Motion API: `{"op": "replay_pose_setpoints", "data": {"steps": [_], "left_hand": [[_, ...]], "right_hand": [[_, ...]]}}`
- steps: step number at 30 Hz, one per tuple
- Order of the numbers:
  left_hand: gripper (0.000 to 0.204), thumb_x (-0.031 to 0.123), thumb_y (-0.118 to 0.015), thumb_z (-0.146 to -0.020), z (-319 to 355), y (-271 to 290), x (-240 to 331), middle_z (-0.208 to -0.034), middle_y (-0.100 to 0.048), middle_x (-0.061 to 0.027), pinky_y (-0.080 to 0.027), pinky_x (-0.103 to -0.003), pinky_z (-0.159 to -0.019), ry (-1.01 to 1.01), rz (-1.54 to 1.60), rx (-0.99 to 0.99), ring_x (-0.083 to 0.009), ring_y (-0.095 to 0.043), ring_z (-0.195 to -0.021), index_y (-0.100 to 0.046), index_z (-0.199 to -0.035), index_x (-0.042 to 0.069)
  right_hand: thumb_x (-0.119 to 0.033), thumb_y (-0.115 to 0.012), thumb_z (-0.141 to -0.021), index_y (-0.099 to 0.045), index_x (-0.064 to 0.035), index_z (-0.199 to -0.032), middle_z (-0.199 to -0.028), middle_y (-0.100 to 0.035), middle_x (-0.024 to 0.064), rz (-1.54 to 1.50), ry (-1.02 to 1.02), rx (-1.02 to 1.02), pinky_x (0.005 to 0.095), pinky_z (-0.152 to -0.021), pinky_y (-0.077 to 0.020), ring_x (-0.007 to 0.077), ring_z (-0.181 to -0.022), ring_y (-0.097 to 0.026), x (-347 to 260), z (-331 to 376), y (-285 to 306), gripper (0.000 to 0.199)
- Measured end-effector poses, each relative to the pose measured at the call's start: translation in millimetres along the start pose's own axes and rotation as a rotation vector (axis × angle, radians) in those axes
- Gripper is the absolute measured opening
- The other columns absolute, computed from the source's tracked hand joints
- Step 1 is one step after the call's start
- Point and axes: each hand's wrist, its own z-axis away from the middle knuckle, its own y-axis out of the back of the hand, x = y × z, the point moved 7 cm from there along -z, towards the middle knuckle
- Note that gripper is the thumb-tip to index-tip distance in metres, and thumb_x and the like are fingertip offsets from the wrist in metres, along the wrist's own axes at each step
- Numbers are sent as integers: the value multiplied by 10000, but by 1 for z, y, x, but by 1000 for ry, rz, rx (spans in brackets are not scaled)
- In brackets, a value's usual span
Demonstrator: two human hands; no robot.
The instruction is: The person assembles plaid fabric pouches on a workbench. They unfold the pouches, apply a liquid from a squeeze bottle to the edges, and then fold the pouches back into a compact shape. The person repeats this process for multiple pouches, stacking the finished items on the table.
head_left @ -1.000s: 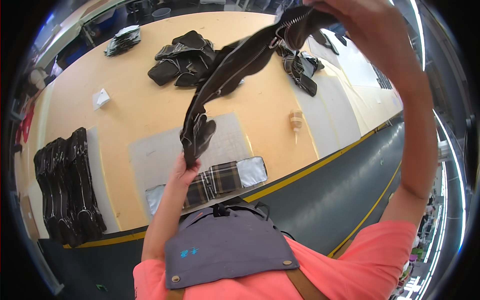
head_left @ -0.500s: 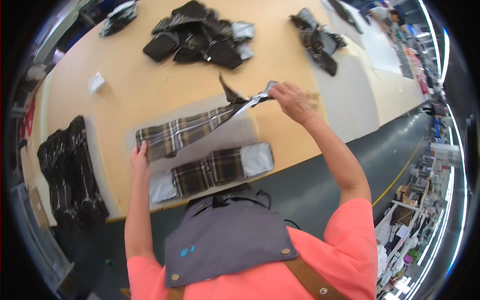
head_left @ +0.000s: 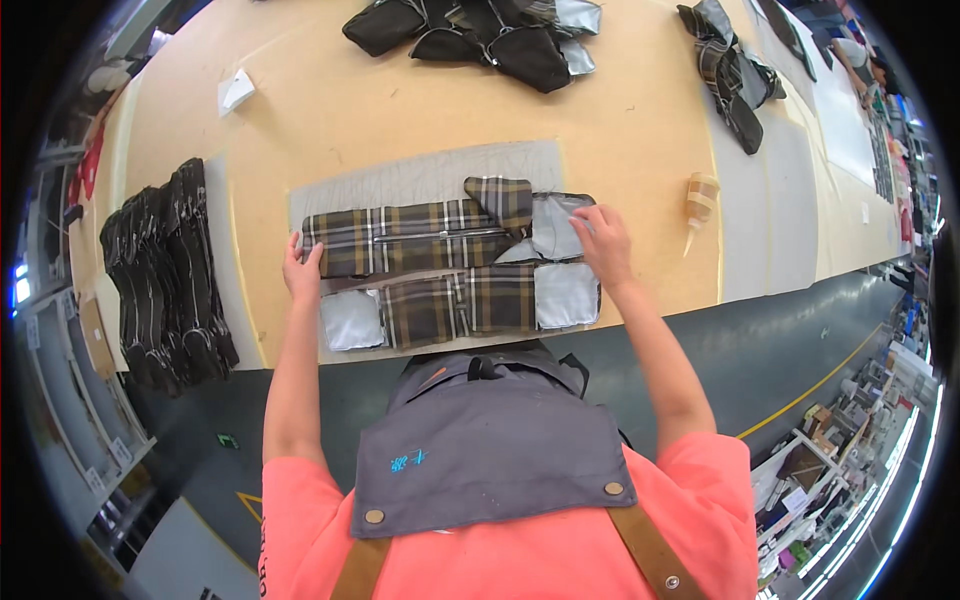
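A plaid fabric piece (head_left: 350, 232) in brown, black and white lies stretched out on the table, with a zipper along its middle. Its right part shows a silver lining (head_left: 556, 226), and a plaid flap is folded over beside that. At its left end is my left hand (head_left: 302, 268), thumb and fingers apart and touching the edge. My right hand (head_left: 604, 246) pinches the right edge by the silver lining. Just nearer to me lies a second plaid piece (head_left: 420, 310) with silver ends, flat along the table's front edge.
Dark plaid pieces (head_left: 170, 270) are stacked at the left. More dark bundles (head_left: 480, 35) lie at the back, and another (head_left: 735, 85) at the back right. A bottle with a nozzle (head_left: 701, 200) lies right of my hand; a white paper piece (head_left: 236, 92) sits at the far left.
The plaid piece, raised and twisted at its right end before, now lies flatter and opened out, showing its zipper and silver lining. My right hand has come down and nearer. The view has shifted.
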Motion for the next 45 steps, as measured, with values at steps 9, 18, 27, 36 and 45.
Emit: {"op": "replay_pose_setpoints", "data": {"steps": [9,18,27,36,45], "left_hand": [[501,89,-729,-786,-22,-7,-54,-1168,-617,-140,-469,-368,-900,-261,-335,-2,-268,-607,-1018,-549,-1250,29],[511,141,-766,-777,-26,-14,-74,-1108,-608,-171,-475,-405,-876,-189,-419,22,-314,-599,-976,-527,-1212,21],[634,115,-795,-721,3,11,-31,-979,-600,-117,-491,-345,-795,-97,-153,121,-207,-589,-879,-487,-1271,40],[112,149,-707,-850,35,5,-35,-856,-677,0,-443,-250,-566,281,265,-18,-97,-597,-682,-661,-913,68],[252,226,-661,-895,25,9,-36,-827,-657,-26,-449,-290,-691,224,213,69,-97,-537,-751,-661,-912,-25]], "right_hand": [[-356,-695,-775,-570,-29,-838,-836,-611,167,-437,-569,-105,430,-681,-458,333,-792,-592,-7,-26,-111,356],[-204,-629,-861,-532,-22,-841,-812,-578,102,-567,-835,424,354,-573,-449,185,-633,-546,70,42,-83,206],[-251,-745,-819,-572,-114,-959,-878,-615,15,-1641,-1019,325,301,-623,-486,135,-762,-585,40,35,-92,262],[-196,-711,-852,-599,-102,-1123,-1010,-664,4,-1228,-1081,320,299,-629,-495,135,-831,-619,71,49,-73,308],[-206,-656,-891,-607,-70,-1092,-980,-664,24,-968,-1064,168,301,-693,-504,147,-846,-630,67,66,-60,248]]}}
